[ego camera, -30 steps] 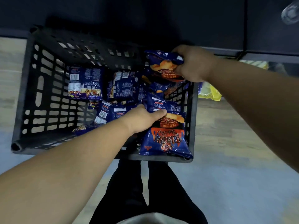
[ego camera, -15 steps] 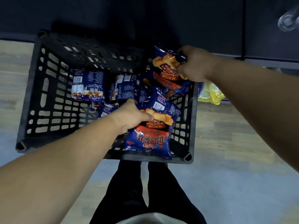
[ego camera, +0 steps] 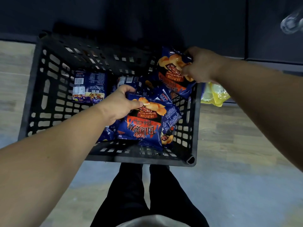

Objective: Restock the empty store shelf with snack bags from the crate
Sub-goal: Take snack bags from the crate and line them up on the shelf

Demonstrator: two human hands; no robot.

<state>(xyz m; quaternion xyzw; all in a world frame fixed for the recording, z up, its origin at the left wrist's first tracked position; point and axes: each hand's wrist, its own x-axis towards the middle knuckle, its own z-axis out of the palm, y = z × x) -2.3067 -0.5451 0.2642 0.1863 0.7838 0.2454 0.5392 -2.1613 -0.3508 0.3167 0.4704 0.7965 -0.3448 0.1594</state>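
Note:
A black slatted crate (ego camera: 191, 159) stands on the floor below me with several blue snack bags inside. My left hand (ego camera: 118, 104) pinches the top of a blue and orange chip bag (ego camera: 144, 126) above the crate's near right part. My right hand (ego camera: 200, 64) grips a second chip bag (ego camera: 172, 76) of the same kind, lifted over the far right corner. More bags lie on the crate floor, one back side up (ego camera: 89, 89) at the left. The shelf is not clearly visible.
A dark cabinet base (ego camera: 180, 22) runs behind the crate. A yellow bag (ego camera: 214, 95) lies on the wooden floor just right of the crate. My dark trouser legs (ego camera: 147, 194) stand close to the crate's near edge. A clear bottle (ego camera: 291, 24) shows at top right.
Both hands have lifted their chip bags higher out of the crate. The left hand's bag rose from the near edge, and the right hand's bag tilted upward at the far right corner.

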